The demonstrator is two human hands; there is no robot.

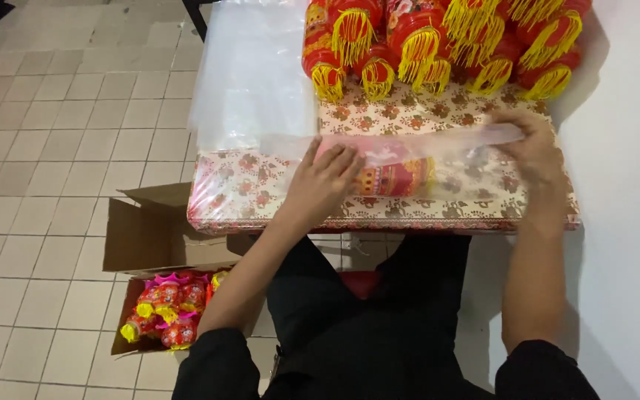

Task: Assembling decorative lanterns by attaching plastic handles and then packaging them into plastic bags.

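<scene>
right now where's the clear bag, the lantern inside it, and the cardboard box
clear bag (438, 144), head view, on its upper edge
lantern (394, 178), head view, on its red body
cardboard box (142, 237), head view, on its open flap
</scene>
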